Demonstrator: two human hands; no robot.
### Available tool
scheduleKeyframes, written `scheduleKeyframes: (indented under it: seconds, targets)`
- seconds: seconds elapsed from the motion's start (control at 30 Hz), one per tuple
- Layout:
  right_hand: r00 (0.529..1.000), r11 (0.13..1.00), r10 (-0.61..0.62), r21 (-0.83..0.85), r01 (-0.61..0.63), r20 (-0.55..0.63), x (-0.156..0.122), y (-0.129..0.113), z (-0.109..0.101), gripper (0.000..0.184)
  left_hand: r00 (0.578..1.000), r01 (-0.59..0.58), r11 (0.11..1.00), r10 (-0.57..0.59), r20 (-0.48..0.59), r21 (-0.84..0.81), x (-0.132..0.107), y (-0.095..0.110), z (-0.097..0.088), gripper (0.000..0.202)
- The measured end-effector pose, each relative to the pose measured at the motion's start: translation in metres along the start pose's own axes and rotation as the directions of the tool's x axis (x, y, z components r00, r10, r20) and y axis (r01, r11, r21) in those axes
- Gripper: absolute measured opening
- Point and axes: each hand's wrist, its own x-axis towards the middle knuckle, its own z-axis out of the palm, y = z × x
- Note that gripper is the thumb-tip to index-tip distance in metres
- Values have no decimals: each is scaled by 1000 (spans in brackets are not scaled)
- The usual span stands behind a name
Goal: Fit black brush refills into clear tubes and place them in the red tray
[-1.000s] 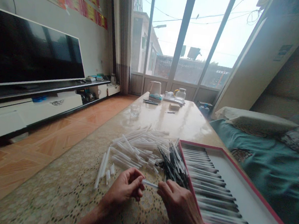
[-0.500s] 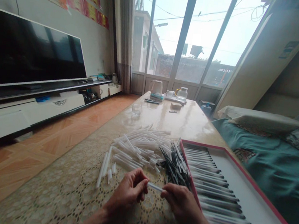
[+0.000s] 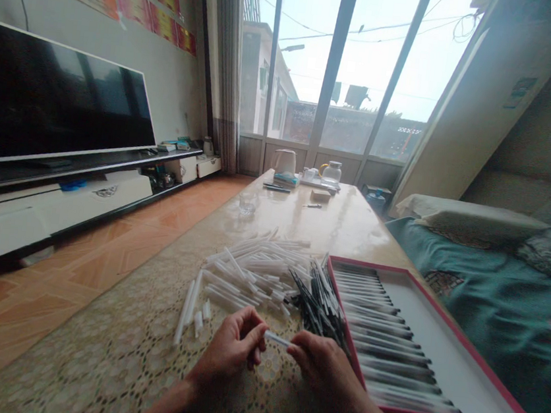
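Between my two hands is a slim white pen barrel [image 3: 277,339], gripped at one end by each. My left hand [image 3: 236,344] is closed, with thumb and forefinger pinching the barrel's left end. At the right end the fingers of my right hand [image 3: 320,364] are pinched shut. Past my hands lies a loose pile of white tubes [image 3: 249,266]. Next to it, on the right, is a heap of thin dark pen refills [image 3: 319,301]. Rows of pens with dark tips [image 3: 390,339] lie inside a shallow pink-edged box [image 3: 484,383] beside my right hand.
The long table [image 3: 130,349] has a patterned cover. A drinking glass [image 3: 246,204], a small box [image 3: 320,196], a white pitcher [image 3: 285,162] and a glass jug [image 3: 332,173] stand farther back. A sofa [image 3: 489,290] runs along the right, a TV cabinet [image 3: 102,197] along the left.
The view has shifted slightly, so the table and box appear a little farther left. Both hands keep their pinch on the pen barrel, with little other change.
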Motion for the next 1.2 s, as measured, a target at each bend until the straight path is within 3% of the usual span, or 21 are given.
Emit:
scheduleKeyframes:
  seconds: [0.13, 0.27, 0.37, 0.5, 0.6, 0.8, 1.1, 1.2]
  targets:
    - [995, 958, -88, -276, 74, -38, -3, -7, -1, 14, 1000, 25, 999, -26, -3, -36, 2, 0, -1, 28]
    - [986, 909, -140, -407, 92, -91, -2, -7, -7, 15, 996, 69, 994, -73, -46, -84, 3, 0, 1, 42]
    - [960, 905, -144, -425, 29, -240, -1, 1, -22, 18, 988, 64, 990, -81, -130, -129, 3, 0, 2, 53]
    - [881, 889, -57, -426, -169, -469, 1, 26, -52, 19, 974, 14, 986, -52, -222, -169, 2, 3, 2, 44]
    - [867, 840, 99, -426, -336, -489, 4, 52, -71, 22, 951, -10, 983, -47, -305, -182, 1, 7, 1, 39]
    - [820, 743, 217, -456, -490, -530, 13, 86, -85, 25, 934, -23, 980, -50, -353, -199, 1, 8, -1, 33]
    - [888, 764, 192, -505, -402, -417, 33, 107, -88, 27, 941, -35, 982, -29, -336, -184, 3, 3, -1, 34]
    - [887, 784, 169, -487, -384, -429, 35, 104, -88, 23, 943, -42, 983, -20, -333, -176, 3, 3, -1, 33]
